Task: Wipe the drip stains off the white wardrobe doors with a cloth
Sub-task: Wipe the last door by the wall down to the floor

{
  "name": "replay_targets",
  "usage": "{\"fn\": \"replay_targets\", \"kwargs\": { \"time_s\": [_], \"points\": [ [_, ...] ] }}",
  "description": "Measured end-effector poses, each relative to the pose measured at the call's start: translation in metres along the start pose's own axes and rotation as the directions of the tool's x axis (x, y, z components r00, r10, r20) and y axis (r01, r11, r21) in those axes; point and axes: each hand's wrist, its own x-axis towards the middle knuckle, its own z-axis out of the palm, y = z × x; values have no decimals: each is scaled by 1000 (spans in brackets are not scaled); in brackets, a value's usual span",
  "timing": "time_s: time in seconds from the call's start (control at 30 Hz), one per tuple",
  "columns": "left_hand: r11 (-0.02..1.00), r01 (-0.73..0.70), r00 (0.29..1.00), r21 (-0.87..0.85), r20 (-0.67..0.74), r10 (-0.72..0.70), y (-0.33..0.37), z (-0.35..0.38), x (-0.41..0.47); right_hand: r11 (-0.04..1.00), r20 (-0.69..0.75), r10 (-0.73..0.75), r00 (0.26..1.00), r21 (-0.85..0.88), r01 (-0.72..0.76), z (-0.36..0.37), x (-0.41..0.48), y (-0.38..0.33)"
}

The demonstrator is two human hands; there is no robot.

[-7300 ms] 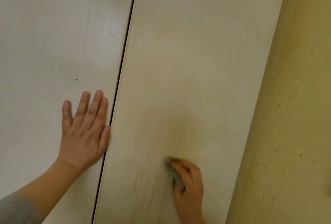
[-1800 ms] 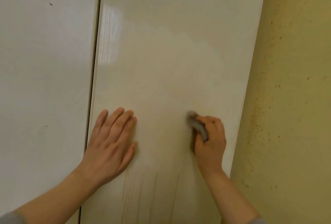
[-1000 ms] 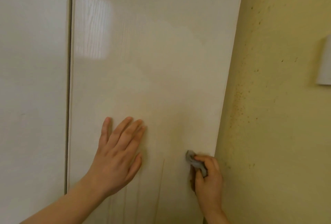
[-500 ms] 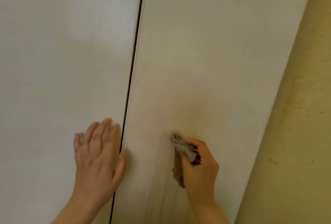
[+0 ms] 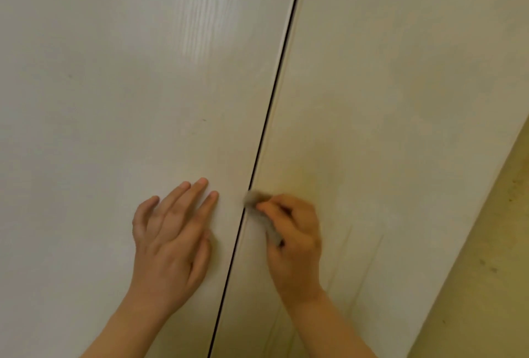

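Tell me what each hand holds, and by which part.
The right hand grips a grey cloth by its bunched middle, one end sticking out above. The left hand holds nothing; it rests on the left door.

Glossy wood-grained wardrobe doors point(image 5: 143, 71) (faintly streaked), soft grey cloth point(image 5: 253, 199)

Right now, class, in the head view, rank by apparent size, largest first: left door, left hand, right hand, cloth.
1. left door, by far.
2. left hand and right hand: look alike, so unranked.
3. cloth, blurred and partly hidden in the right hand's grip.
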Motion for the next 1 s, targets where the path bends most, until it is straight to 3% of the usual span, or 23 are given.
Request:
{"fn": "replay_targets", "kwargs": {
  "time_s": [0.13, 0.2, 0.37, 0.47, 0.57, 0.73, 0.8, 1.0],
  "points": [
    [1000, -4, 1000, -17, 3, 4, -5, -1, -3, 997, 209, -66, 976, -26, 73, -7, -44, -18],
    [1000, 21, 1000, -6, 16, -21, 3, 2, -6, 998, 210, -42, 977, -34, 50, -16, -44, -16],
    [991, 136, 988, -5, 74, -135, 21, 8, -9, 982, -162, 112, 980, -135, -135, -40, 21, 7],
    [988, 156, 985, 9, 78, -156, 25, 12, -8, 970, -242, 156, 958, -145, -195, -45, 51, 28],
    [988, 134, 984, 74, 107, -142, 23, 17, -9, 982, -176, 109, 978, -132, -133, -39, 31, 38],
    [975, 176, 974, 132, 118, -192, 28, 26, -7, 998, 190, 45, 981, -61, -34, -43, -75, 28],
    [971, 197, 969, 133, 125, -213, 33, 27, -5, 997, 224, 53, 973, -61, -40, -53, -76, 27],
    [955, 285, 949, 84, 112, -293, 54, 29, -5, 964, -167, 182, 969, -166, -210, -81, 20, 37]
  ]
}}
